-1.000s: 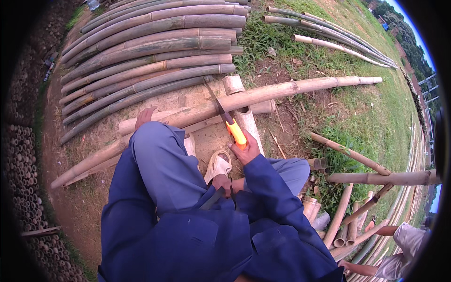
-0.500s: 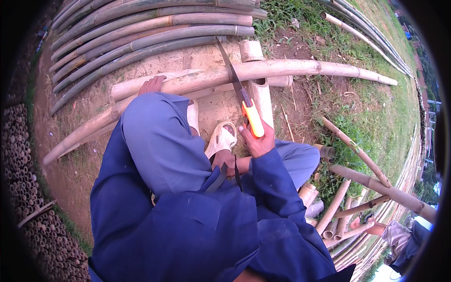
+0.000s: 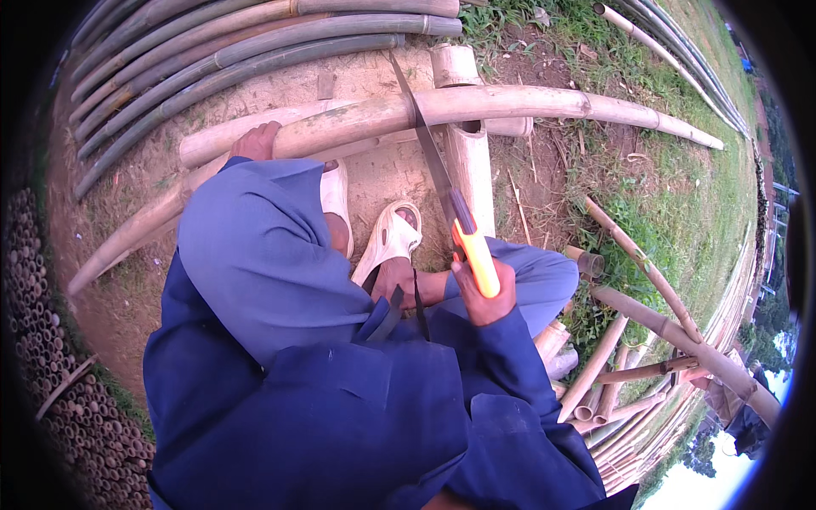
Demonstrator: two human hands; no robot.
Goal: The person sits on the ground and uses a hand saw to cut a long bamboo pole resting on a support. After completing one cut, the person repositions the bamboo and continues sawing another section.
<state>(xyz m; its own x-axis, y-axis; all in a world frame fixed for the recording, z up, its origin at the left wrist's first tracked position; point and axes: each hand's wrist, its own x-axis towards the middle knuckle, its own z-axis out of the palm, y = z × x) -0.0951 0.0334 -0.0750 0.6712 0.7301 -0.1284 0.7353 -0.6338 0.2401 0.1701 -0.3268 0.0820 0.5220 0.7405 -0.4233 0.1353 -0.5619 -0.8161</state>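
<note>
Bare earth and grass carry stacked bamboo poles (image 3: 212, 51). Left hand (image 3: 255, 140) presses flat on the bamboo pole (image 3: 476, 106), steadying it. Right hand (image 3: 484, 293) is clenched around the orange-handled saw (image 3: 442, 183), blade set across the pole. Hazard: pole may roll, letting the blade skip toward the sandalled foot (image 3: 387, 242).

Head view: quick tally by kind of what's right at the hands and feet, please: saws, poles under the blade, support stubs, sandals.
Handsaw with orange handle, held by the right hand: 1
Long bamboo pole under the blade, left hand resting on it: 1
Short bamboo stub lying crosswise beneath the pole: 1
White sandals: 2
Total: 5
</note>
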